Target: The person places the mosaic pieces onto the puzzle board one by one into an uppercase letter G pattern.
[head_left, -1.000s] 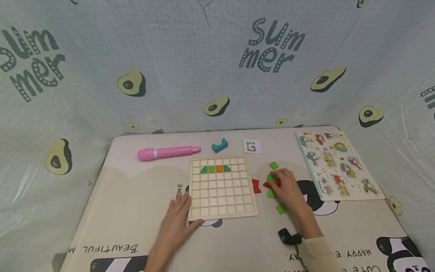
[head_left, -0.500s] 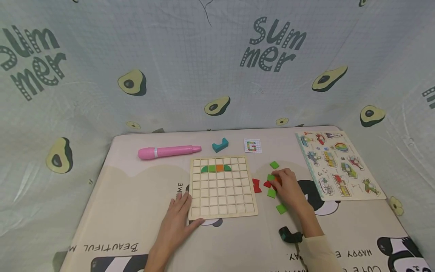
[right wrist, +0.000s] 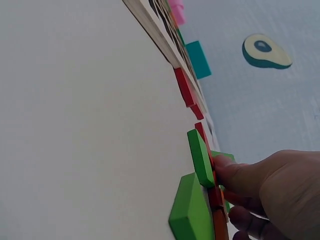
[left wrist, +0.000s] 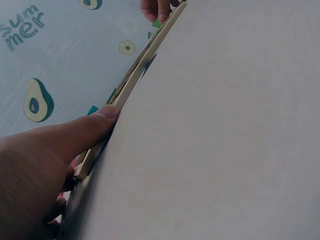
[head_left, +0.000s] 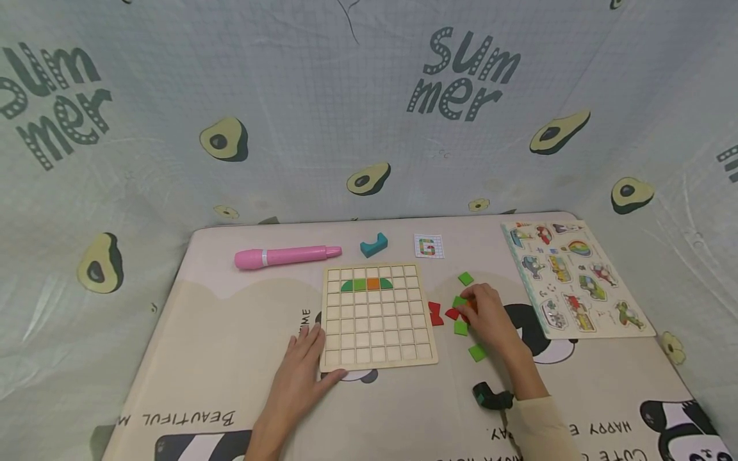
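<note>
A wooden grid board lies in the middle of the mat. Its second row holds green tiles and an orange tile. My left hand rests flat by the board's near left corner, its thumb pressed against the board's edge. To the board's right, my right hand is over a cluster of loose green, red and orange tiles. In the right wrist view its thumb and fingers pinch a green tile tipped up on edge, beside another green tile.
A pink pen, a teal block and a small pattern card lie beyond the board. A vehicle peg puzzle sits at the right. Loose tiles: red, green, green. Avocado-print cloth walls surround the table.
Almost nothing has moved. The right hand's fingers have shifted slightly among the loose tiles, and the left hand stays at the board's corner.
</note>
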A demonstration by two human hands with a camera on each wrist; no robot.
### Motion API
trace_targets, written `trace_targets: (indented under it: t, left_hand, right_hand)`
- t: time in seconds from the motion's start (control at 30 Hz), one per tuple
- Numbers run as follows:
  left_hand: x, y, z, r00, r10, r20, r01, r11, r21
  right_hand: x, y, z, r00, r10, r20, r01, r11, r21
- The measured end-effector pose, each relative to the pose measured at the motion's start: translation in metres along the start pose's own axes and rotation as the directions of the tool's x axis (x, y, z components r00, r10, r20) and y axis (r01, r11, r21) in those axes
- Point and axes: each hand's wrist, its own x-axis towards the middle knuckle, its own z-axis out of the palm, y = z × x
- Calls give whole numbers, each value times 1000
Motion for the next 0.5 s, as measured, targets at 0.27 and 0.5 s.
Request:
trace_targets:
  t: [0.27, 0.5]
  left_hand:
    - [1, 0, 0, 1000, -8, 14, 8, 1000, 4]
    - [1, 1, 0, 1000, -20, 22, 20, 1000, 0]
  right_hand:
    - [1, -3, -2, 1000, 7, 10, -8, 1000, 23]
    - [1, -13, -3, 1000, -9, -15, 10, 999, 47]
